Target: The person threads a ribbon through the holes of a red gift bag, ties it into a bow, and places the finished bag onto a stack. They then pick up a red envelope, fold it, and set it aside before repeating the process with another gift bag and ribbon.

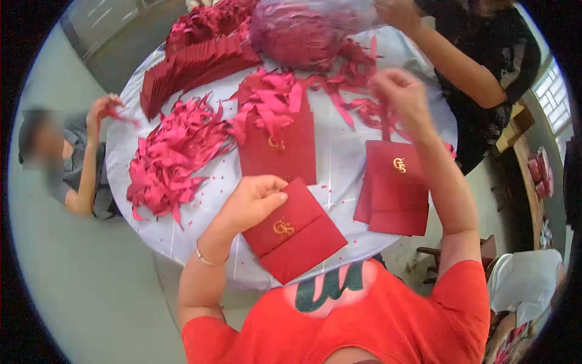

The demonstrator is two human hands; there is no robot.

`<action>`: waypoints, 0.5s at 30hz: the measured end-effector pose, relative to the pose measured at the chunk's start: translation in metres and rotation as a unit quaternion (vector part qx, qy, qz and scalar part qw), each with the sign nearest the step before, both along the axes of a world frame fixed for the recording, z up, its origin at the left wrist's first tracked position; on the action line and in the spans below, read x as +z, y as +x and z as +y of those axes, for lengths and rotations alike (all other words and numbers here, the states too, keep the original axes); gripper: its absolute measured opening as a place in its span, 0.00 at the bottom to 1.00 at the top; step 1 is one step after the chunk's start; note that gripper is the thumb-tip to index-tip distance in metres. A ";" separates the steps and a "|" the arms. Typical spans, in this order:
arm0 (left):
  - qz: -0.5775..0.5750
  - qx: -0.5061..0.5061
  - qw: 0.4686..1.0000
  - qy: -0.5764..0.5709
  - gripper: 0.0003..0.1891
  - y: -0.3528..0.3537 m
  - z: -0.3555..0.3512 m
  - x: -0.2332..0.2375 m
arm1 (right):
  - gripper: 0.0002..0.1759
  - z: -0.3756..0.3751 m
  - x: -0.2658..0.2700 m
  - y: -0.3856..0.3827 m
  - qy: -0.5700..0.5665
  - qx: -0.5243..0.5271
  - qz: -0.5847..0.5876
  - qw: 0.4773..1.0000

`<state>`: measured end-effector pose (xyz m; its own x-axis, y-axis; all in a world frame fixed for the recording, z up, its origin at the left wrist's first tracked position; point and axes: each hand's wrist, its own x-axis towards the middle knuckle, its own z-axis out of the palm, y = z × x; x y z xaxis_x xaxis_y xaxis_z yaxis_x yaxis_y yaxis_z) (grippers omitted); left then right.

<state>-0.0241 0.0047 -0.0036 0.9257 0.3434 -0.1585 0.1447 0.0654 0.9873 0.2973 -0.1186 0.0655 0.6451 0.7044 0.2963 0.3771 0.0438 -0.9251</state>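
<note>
My left hand (pixel 257 203) pinches the top edge of a flat dark red paper bag (pixel 306 227) with a gold monogram. The bag is tilted and hangs over the table's near edge, in front of my red shirt. My right hand (pixel 400 97) is raised on the right, slightly blurred, its fingers closed on a red ribbon (pixel 386 126). That strip runs down to the top of a small stack of red bags (pixel 397 200) with the same monogram. Between my hands lies another bag stack (pixel 282 148), with loose pink-red ribbons (pixel 270 100) across its top.
A large ribbon heap (pixel 176 158) covers the left of the round white-covered table (pixel 339 151). Behind it stands a long row of red bags (pixel 194 70). A clear plastic sack (pixel 303 33) sits at the back. One person sits left holding a ribbon; another in black reaches in from the right.
</note>
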 end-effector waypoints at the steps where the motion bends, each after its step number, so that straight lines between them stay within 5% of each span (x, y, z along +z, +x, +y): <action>1: 0.002 -0.004 1.000 0.000 0.08 0.001 0.001 -0.002 | 0.07 0.001 0.012 -0.012 0.112 0.000 0.025 0.993; 2: 0.002 -0.011 1.000 0.002 0.07 0.002 0.001 -0.003 | 0.08 0.001 0.024 -0.019 0.181 0.025 0.039 0.982; 7: 0.040 -0.033 0.998 0.043 0.07 0.004 0.002 -0.013 | 0.12 0.006 0.046 0.001 0.135 0.011 -0.092 0.987; 11: 0.045 -0.023 0.998 0.031 0.07 0.005 -0.001 -0.012 | 0.10 -0.013 0.103 -0.007 0.327 -0.078 -0.009 0.942; 13: 0.043 -0.016 0.998 0.030 0.07 0.004 -0.002 -0.005 | 0.10 -0.022 0.093 -0.016 0.220 -0.108 -0.163 0.956; 15: 0.043 -0.011 0.998 0.039 0.07 0.004 -0.003 -0.002 | 0.07 -0.026 0.062 -0.050 0.123 -0.023 -0.255 0.959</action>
<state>-0.0199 0.0017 -0.0060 0.9173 0.3375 -0.2113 0.2300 -0.0159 0.9731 0.2476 -0.1448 0.1278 0.4006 0.5467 0.7353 0.7843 0.2102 -0.5836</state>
